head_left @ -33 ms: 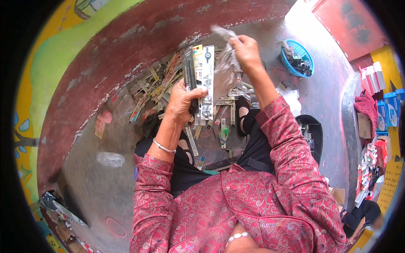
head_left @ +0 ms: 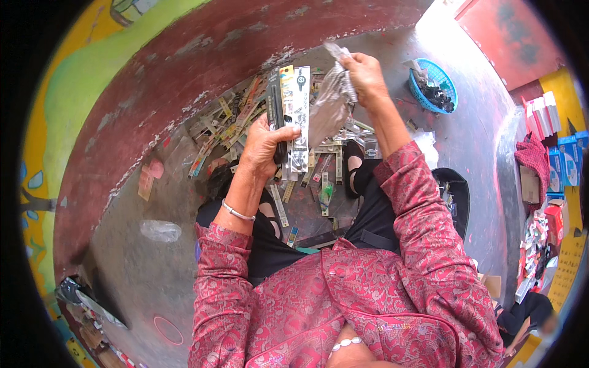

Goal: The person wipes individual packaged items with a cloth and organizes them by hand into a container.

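Observation:
My left hand (head_left: 265, 144) is closed round an upright bundle of long, narrow flat packs (head_left: 300, 104); black, yellow and white ones show, and their lower ends look like shiny see-through plastic. The thumb presses across the front of the white pack. To the right of the bundle, my right hand (head_left: 368, 80) pinches a crumpled greyish-white cloth (head_left: 331, 101) by its upper part. The cloth hangs down beside the packs; whether it touches them I cannot tell. Many similar narrow packs (head_left: 236, 126) lie scattered on the floor beyond and between my feet.
A blue basket (head_left: 453, 89) with dark items stands at the far right. Near my right leg is a black container (head_left: 461, 202). Boxes (head_left: 555, 224) line the right wall; a see-through plastic bag (head_left: 161, 230) lies on the floor at left.
My right hand has moved slightly right and toward me, and the cloth has swung with it. The left hand and its bundle have hardly moved.

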`<state>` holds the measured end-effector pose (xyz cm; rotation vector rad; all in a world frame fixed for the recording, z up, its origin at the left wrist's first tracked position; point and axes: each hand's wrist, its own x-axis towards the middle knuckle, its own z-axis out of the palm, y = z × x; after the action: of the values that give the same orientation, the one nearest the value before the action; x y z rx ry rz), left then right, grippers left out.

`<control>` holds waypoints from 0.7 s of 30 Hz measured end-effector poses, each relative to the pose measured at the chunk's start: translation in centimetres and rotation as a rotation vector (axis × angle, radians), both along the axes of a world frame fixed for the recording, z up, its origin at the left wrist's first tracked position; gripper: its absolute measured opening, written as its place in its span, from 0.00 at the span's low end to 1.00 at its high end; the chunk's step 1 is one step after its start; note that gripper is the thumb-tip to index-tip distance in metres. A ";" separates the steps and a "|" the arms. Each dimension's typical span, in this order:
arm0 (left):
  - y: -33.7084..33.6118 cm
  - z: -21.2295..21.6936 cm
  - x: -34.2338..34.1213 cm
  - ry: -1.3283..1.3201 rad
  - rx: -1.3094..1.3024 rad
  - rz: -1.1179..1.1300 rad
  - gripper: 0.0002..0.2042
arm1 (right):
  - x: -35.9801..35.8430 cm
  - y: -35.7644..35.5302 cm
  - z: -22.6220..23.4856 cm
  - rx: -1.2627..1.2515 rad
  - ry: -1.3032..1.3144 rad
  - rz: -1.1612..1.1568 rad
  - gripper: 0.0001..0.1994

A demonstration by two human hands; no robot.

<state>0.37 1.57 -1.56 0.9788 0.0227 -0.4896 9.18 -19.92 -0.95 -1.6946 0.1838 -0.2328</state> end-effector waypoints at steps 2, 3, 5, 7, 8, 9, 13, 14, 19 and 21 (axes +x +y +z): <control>0.5 -0.2 0.3 -0.015 0.066 -0.017 0.19 | -0.6 -0.1 0.7 0.218 0.153 0.169 0.22; 0.3 -0.5 0.2 -0.038 0.099 -0.014 0.20 | -1.3 0.5 1.2 0.167 0.202 0.237 0.22; -0.3 0.7 -0.2 -0.082 0.119 -0.057 0.19 | -2.2 2.1 1.6 0.070 0.298 0.363 0.22; -0.1 0.4 -0.3 -0.107 0.136 -0.121 0.21 | -3.7 3.1 4.3 0.070 0.399 0.525 0.19; 0.1 0.3 -0.3 -0.128 0.159 -0.114 0.22 | -3.2 3.1 3.4 0.131 0.327 0.562 0.18; 0.1 0.5 -0.3 -0.128 0.166 -0.133 0.22 | -3.0 3.0 2.9 0.188 0.256 0.596 0.17; 0.3 0.8 -0.1 -0.119 0.142 -0.189 0.21 | -3.2 2.3 2.7 0.162 0.200 0.559 0.14; 0.4 1.1 0.0 -0.115 0.121 -0.192 0.21 | -3.3 2.2 2.7 0.178 0.194 0.534 0.13; 0.7 0.2 0.2 0.077 -0.041 -0.263 0.17 | -3.6 2.1 3.0 0.220 0.206 0.571 0.10; 0.7 0.0 0.2 0.013 -0.027 -0.289 0.17 | -3.5 2.1 2.9 0.211 0.217 0.597 0.10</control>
<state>0.56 2.26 -1.53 0.9567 -0.1153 -0.7597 5.66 -17.82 1.99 -1.4892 -0.1379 0.4032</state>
